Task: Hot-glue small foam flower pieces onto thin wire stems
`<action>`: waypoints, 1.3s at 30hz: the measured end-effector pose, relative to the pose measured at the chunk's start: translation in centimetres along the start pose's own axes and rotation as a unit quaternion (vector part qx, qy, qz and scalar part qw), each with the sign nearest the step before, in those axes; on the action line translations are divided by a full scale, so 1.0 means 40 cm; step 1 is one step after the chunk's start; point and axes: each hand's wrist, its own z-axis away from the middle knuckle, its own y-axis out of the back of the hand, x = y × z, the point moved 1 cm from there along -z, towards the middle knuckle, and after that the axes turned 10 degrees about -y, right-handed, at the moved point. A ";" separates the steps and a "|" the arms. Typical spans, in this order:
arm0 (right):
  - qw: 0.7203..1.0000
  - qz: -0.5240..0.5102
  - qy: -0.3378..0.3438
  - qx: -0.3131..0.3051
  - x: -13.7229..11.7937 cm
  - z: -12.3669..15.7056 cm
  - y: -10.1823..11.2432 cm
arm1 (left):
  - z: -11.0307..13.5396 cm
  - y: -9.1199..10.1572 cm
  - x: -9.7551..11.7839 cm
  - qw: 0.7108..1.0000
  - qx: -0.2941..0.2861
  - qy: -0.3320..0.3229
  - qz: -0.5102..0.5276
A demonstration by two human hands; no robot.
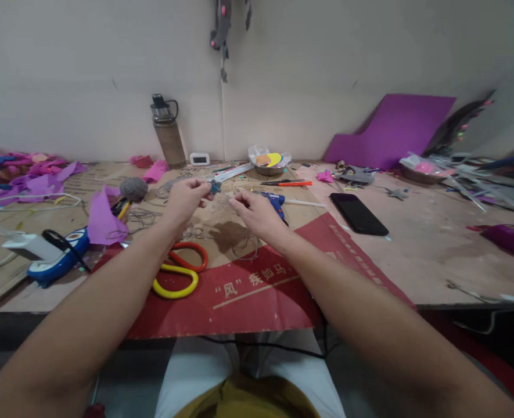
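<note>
My left hand [187,200] is raised over the middle of the table, its fingers pinched on a small blue-grey piece [215,186] with thin grey thread on it. My right hand [257,212] is close beside it, fingers curled and pinched on the other end of the thin thread [226,200], which is hard to make out. Both hands hover above a brown and red cardboard sheet [248,290]. Scissors [180,273] with orange and yellow handles lie under my left forearm. A blue glue gun [276,203] lies just behind my right hand.
A ball of grey yarn [133,188], purple felt scraps [102,220], a blue and white device [58,258] and white cables lie at the left. A bottle [168,133], a small clock [200,158] and a bowl [269,162] stand at the wall. A black phone [358,213] lies at the right.
</note>
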 end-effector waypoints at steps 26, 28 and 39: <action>0.947 -0.277 -0.039 -0.160 -0.088 0.037 0.181 | -0.074 0.089 -0.026 0.972 0.200 0.068 0.100; 0.945 -0.182 -0.043 -0.267 -0.086 0.045 0.171 | -0.071 0.085 -0.022 0.974 0.193 0.055 0.106; 0.972 -0.154 -0.168 -0.053 -0.028 -0.005 0.169 | -0.063 0.076 -0.012 0.979 0.152 0.003 0.135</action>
